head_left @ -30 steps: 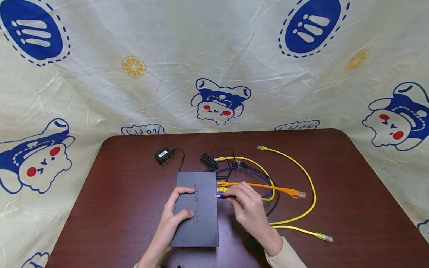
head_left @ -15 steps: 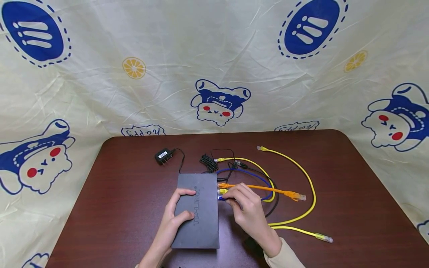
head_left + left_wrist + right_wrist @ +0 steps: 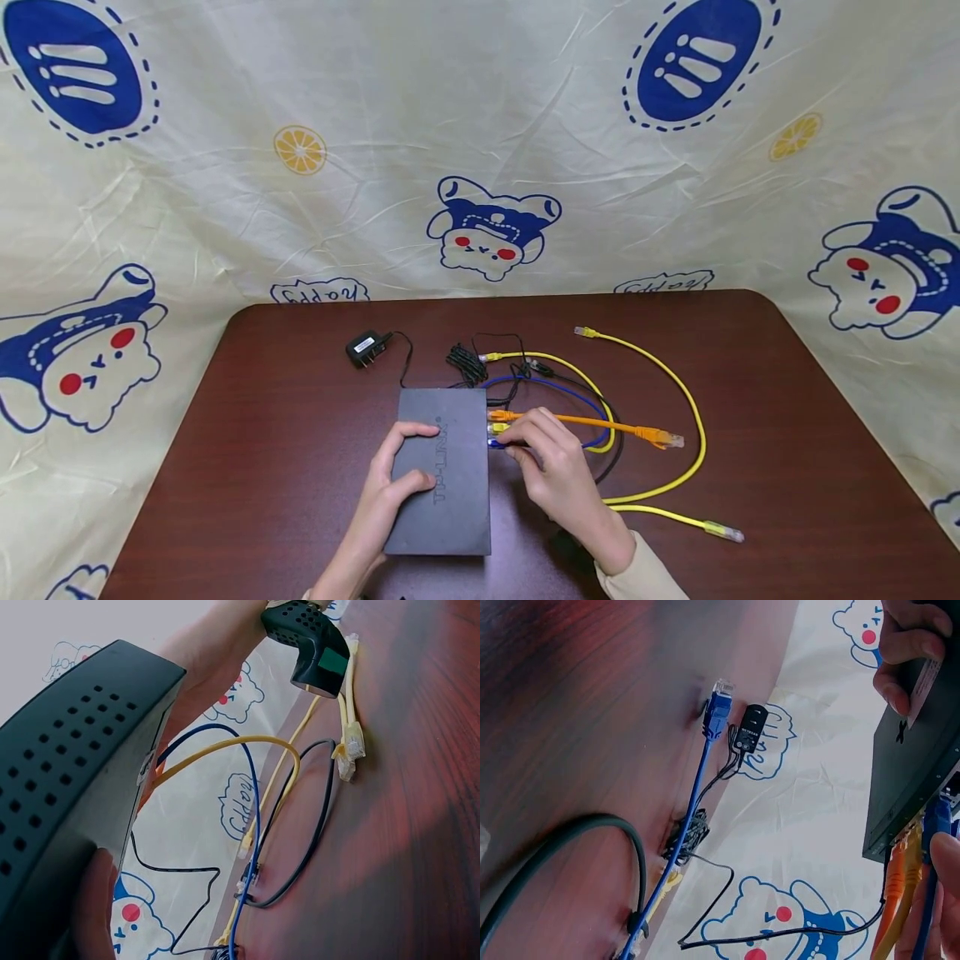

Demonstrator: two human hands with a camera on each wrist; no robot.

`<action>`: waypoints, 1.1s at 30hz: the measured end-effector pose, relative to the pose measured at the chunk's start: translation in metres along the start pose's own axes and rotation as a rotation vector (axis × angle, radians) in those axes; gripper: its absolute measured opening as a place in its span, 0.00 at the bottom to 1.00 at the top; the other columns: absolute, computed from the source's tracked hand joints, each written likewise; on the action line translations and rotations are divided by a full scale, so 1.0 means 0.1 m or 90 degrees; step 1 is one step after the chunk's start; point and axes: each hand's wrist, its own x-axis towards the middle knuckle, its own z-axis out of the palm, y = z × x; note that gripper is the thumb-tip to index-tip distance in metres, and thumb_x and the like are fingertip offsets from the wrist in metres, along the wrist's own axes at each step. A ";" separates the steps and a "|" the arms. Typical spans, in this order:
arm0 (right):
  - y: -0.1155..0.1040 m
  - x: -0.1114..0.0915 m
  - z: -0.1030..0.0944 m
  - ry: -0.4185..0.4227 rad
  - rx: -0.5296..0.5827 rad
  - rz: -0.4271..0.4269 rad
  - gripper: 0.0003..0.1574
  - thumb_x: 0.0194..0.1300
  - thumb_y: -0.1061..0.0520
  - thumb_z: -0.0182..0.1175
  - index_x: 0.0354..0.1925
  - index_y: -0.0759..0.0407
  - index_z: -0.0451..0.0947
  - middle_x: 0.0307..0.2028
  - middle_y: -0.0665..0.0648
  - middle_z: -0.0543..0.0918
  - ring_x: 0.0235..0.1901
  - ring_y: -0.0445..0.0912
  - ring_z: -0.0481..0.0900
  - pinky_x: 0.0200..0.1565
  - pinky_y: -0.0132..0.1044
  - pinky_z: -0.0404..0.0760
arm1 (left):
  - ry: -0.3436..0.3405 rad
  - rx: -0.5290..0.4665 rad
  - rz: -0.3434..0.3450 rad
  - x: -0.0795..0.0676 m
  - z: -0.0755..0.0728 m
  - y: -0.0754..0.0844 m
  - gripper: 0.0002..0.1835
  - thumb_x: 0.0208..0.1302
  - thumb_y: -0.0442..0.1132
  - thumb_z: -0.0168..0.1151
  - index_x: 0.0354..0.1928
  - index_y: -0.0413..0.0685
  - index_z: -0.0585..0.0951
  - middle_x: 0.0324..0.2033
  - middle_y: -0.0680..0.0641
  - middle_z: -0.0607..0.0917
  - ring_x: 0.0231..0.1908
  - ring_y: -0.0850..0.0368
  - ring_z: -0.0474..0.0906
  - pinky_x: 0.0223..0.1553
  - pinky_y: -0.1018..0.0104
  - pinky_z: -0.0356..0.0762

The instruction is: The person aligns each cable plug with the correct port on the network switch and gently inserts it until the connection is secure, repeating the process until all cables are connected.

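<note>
A dark grey TP-LINK network switch [image 3: 450, 525] is held above the table by my left hand [image 3: 378, 492]. Its thumb and a finger lie on the lettered face, and in the right wrist view more fingers [image 3: 911, 645] curl under the labelled underside. My right hand [image 3: 558, 479] pinches a blue Ethernet plug [image 3: 936, 821] at the port side of the switch. How deep that plug sits is hard to see. Beside it, a yellow Ethernet plug [image 3: 498, 428] and an orange one [image 3: 498, 415] sit in ports. A thin black power lead [image 3: 795, 931] also runs to the switch.
A black power adapter [image 3: 365, 348] lies at the back left, with bundled black cord [image 3: 467, 364] right of it. Loose yellow cables [image 3: 701, 433] curve across the right side. The blue cable's free plug [image 3: 718, 712] rests on the table [image 3: 262, 467].
Almost nothing moves. The switch and both hands sit very slightly lower in the head view than one second ago, and the right hand keeps its pinch on the blue plug.
</note>
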 end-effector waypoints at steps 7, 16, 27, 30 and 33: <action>0.00 0.00 -0.04 -0.025 -0.004 0.017 0.21 0.44 0.78 0.67 0.35 0.60 0.80 0.35 0.50 0.78 0.37 0.45 0.75 0.42 0.28 0.72 | 0.003 -0.019 -0.010 0.00 0.02 -0.01 0.27 0.45 0.28 0.57 0.53 0.50 0.76 0.52 0.41 0.72 0.47 0.44 0.68 0.45 0.54 0.67; -0.01 -0.01 -0.07 -0.046 -0.031 0.029 0.24 0.42 0.78 0.69 0.37 0.58 0.81 0.38 0.47 0.78 0.39 0.43 0.75 0.41 0.30 0.74 | 0.007 -0.025 -0.011 0.00 0.03 -0.01 0.27 0.45 0.27 0.57 0.53 0.48 0.76 0.51 0.40 0.72 0.46 0.45 0.69 0.44 0.56 0.68; -0.02 0.02 -0.21 -0.032 -0.014 0.031 0.22 0.50 0.74 0.67 0.43 0.57 0.81 0.40 0.49 0.78 0.37 0.42 0.75 0.36 0.34 0.77 | 0.010 -0.023 -0.008 0.01 0.01 -0.02 0.27 0.45 0.27 0.58 0.53 0.48 0.76 0.51 0.40 0.72 0.46 0.45 0.69 0.44 0.55 0.68; -0.02 0.04 -0.29 -0.023 -0.011 0.037 0.22 0.50 0.75 0.66 0.43 0.58 0.81 0.40 0.51 0.78 0.36 0.42 0.75 0.35 0.31 0.76 | 0.014 -0.023 -0.004 0.01 -0.01 -0.03 0.27 0.45 0.27 0.58 0.53 0.49 0.76 0.50 0.40 0.73 0.45 0.45 0.70 0.43 0.55 0.70; -0.03 0.06 -0.37 -0.011 -0.005 0.040 0.23 0.50 0.76 0.66 0.44 0.59 0.80 0.40 0.53 0.78 0.35 0.42 0.75 0.35 0.29 0.75 | 0.020 -0.019 0.000 0.01 -0.02 -0.05 0.28 0.44 0.27 0.58 0.52 0.49 0.77 0.49 0.40 0.74 0.44 0.45 0.71 0.42 0.55 0.71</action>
